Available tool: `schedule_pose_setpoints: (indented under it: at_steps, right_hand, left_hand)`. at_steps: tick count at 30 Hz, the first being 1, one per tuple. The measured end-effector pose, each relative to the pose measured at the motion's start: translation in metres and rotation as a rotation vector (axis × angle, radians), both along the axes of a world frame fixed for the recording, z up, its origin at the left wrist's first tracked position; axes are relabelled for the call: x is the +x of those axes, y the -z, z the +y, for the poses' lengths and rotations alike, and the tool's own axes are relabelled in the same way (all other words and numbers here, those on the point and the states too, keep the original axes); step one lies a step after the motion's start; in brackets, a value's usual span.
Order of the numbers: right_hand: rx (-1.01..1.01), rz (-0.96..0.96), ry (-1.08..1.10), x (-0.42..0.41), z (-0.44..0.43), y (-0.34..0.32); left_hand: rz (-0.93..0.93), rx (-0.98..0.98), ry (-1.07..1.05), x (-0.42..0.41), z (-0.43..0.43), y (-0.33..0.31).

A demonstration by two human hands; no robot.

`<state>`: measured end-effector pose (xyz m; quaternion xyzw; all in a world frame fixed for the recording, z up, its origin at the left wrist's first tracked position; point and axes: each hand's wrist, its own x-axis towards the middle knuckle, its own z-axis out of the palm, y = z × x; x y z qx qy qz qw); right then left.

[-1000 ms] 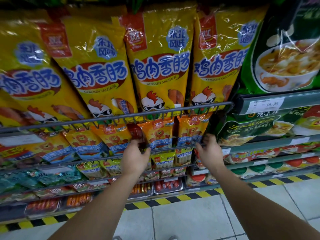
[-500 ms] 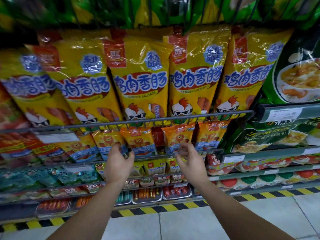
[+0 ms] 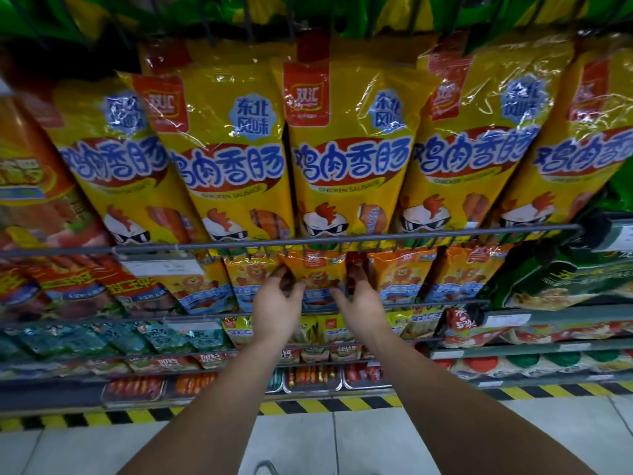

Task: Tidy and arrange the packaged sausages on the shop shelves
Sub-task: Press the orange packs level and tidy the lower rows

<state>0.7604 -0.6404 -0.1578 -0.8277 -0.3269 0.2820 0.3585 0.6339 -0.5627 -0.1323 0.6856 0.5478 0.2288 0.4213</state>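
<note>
At the left of the shelf I see red packs (image 3: 68, 286) below the wire rail (image 3: 445, 233). My left grip (image 3: 275, 306) has its fingers curled on the left edge of a small orange sausage pack (image 3: 317, 272). The pack sits in the row just under the rail, below the big yellow chicken sausage bags (image 3: 346, 159). My right grip (image 3: 363, 306) clasps the same pack's right edge, thumb in front. Green bags (image 3: 565, 279) lie further right.

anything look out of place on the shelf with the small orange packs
One dark red pack stands wedged among the orange lion packs, by the fingertips of the right hand. Its colour breaks the otherwise orange row; nothing looks spilled or torn.
</note>
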Motion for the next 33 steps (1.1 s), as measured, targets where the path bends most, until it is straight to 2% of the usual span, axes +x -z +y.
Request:
schedule_pose_setpoints:
  at_steps: [8, 17, 33]
  right_hand:
    - [0.089, 0.004, 0.061, -0.002, -0.001, 0.012]
    - [0.238, 0.079, 0.186, -0.005, -0.003, 0.013]
    - [0.096, 0.023, 0.097, -0.002, -0.002, 0.018]
  left_hand:
    - [-0.031, -0.032, -0.041, 0.003, 0.007, -0.003]
    - [0.03, 0.084, 0.025, 0.016, 0.005, -0.02]
    - [0.108, 0.073, 0.081, 0.012, 0.013, -0.008]
